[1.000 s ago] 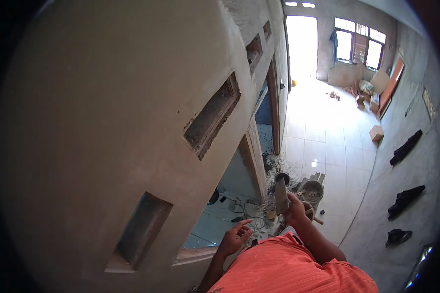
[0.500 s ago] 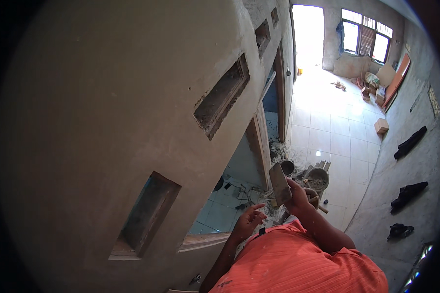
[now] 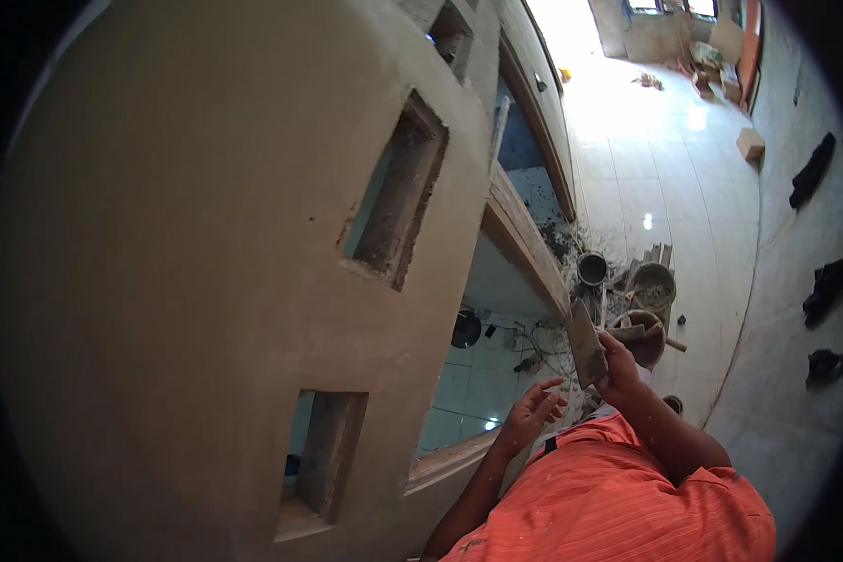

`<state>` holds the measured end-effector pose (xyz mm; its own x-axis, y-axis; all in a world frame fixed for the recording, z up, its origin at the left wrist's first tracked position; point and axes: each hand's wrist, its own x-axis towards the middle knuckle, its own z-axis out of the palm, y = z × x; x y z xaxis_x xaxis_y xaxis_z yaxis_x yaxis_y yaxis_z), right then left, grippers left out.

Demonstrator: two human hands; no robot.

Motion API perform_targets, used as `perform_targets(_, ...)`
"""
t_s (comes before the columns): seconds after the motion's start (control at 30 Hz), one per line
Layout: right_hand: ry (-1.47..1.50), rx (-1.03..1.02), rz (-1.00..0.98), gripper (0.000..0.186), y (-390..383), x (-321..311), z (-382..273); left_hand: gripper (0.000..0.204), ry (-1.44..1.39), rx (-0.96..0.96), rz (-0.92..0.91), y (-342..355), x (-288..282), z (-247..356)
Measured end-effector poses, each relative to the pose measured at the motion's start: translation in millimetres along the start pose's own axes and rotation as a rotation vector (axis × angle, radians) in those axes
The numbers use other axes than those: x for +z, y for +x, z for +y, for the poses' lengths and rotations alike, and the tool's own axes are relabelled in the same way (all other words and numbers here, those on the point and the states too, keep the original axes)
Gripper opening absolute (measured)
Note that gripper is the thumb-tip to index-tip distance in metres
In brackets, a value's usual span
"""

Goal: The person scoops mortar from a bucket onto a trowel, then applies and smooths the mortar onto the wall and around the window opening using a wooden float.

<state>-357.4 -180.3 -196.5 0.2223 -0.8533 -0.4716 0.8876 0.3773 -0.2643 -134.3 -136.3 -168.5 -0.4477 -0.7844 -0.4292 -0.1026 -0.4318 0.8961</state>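
While the grey plastered wall (image 3: 206, 234) fills the left (two rectangular slots cut in it), buckets (image 3: 654, 286) sit on the tiled floor (image 3: 684, 187) near the wall's foot. Right hand (image 3: 620, 361) is clamped on a flat trowel (image 3: 585, 345), blade upright. Left hand (image 3: 532, 410) is just beside it, fingers spread, holding nothing.

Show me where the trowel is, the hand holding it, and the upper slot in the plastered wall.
trowel (image 3: 585, 345), head view, on the flat grey blade.
right hand (image 3: 620, 363), head view, on the knuckles gripping the handle.
upper slot (image 3: 395, 195), head view, on its recessed inner face.
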Motion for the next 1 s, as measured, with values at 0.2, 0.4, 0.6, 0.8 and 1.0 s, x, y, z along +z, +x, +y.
perform_targets(0.2, 0.082, 0.039, -0.019, 0.029, 9.3, -4.6, 5.3, 0.044, -0.18, -0.116, -0.029, 38.5, 13.3, -5.9)
perform_targets(0.4, 0.269, 0.24, -0.226, 0.034, -0.5, -8.5, -5.8, 0.041, -0.163, -0.066, 0.173, 62.6, 33.3, -1.3)
perform_targets(0.6, 0.209, 0.146, -0.092, 0.03, 21.6, -19.4, 1.6, 0.039, -0.251, -0.064, 0.109, 87.1, 16.4, -14.6)
perform_targets(0.8, 0.252, 0.141, 0.024, 0.024, 37.7, -15.6, 13.0, 0.044, -0.591, -0.149, 0.048, 94.2, -4.0, -11.2)
perform_targets(1.0, 0.211, 0.182, 0.12, 0.027, 55.5, -42.3, 27.3, 0.053, -0.942, -0.264, -0.018, 114.6, -8.9, -41.9)
